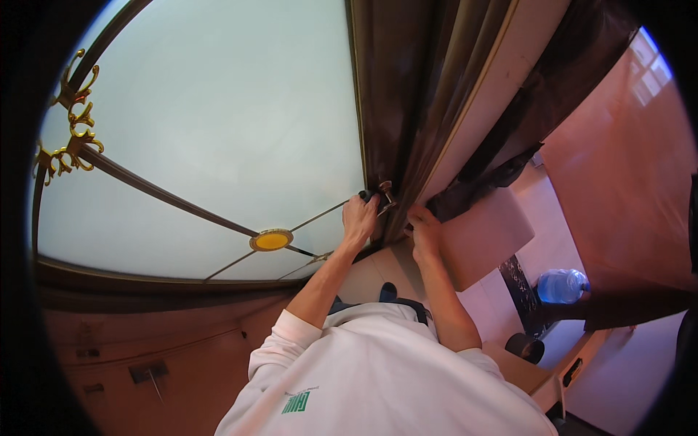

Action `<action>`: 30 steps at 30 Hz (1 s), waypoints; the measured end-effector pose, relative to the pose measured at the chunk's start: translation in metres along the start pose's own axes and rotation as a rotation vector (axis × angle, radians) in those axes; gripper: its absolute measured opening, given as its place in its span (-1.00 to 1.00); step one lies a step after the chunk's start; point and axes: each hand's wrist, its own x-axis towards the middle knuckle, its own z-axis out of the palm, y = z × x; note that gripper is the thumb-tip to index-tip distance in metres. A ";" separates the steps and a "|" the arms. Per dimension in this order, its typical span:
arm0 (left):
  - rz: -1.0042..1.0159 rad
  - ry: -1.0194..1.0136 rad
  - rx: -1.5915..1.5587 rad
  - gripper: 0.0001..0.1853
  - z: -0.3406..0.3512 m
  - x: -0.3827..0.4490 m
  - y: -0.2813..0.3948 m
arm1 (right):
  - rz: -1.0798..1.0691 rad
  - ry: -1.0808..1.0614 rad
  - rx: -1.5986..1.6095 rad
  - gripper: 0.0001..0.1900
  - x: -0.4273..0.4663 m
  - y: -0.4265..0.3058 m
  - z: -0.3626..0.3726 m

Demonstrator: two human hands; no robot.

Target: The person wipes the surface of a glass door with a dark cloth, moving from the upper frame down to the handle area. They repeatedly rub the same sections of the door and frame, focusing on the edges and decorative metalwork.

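Observation:
My left hand (360,216) is closed around a small black object (367,194), whose kind I cannot make out, right beside a metal door handle (386,191). The handle sits on the dark brown stile (390,120) of a door with a frosted glass panel (229,109). To the right, my right hand (425,229) is at the edge of the door frame (463,103), fingers curled. Its fingertips are partly hidden, so whether it grips anything is unclear.
A brown board or box (485,240) stands right of my right hand. Beyond it a blue water jug (561,286) lies on its side near a black bin (524,347). A dark curtain (551,82) hangs at right. Gold ornaments (76,131) decorate the glass at left.

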 end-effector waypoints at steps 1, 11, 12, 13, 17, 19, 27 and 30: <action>0.038 0.020 0.085 -0.49 -0.004 -0.001 0.009 | -0.013 -0.025 0.025 -0.72 0.002 0.002 -0.010; 0.580 0.190 -0.431 -0.69 -0.081 -0.057 0.151 | 0.016 -0.159 -0.050 -0.68 -0.010 -0.005 -0.053; 0.569 0.144 -0.469 -0.72 -0.092 -0.067 0.152 | 0.015 -0.194 -0.011 -0.69 -0.017 -0.008 -0.057; 0.616 0.134 -0.520 -0.75 -0.101 -0.079 0.144 | 0.022 -0.233 0.029 -0.68 -0.023 -0.012 -0.061; 0.125 -0.117 -0.706 -0.82 -0.108 -0.094 0.091 | 0.075 -0.594 -0.062 -0.63 -0.039 -0.031 -0.064; -0.114 -0.105 -0.855 -0.76 -0.097 -0.098 0.058 | 0.181 -0.759 0.021 -0.59 -0.045 -0.036 -0.055; -0.186 -0.231 -0.926 -0.70 -0.066 -0.130 -0.025 | 0.415 -0.727 0.248 -0.66 -0.063 -0.010 -0.002; -0.176 -0.225 -0.927 -0.57 -0.074 -0.139 -0.033 | 0.305 -0.654 0.318 -0.65 -0.063 -0.001 0.011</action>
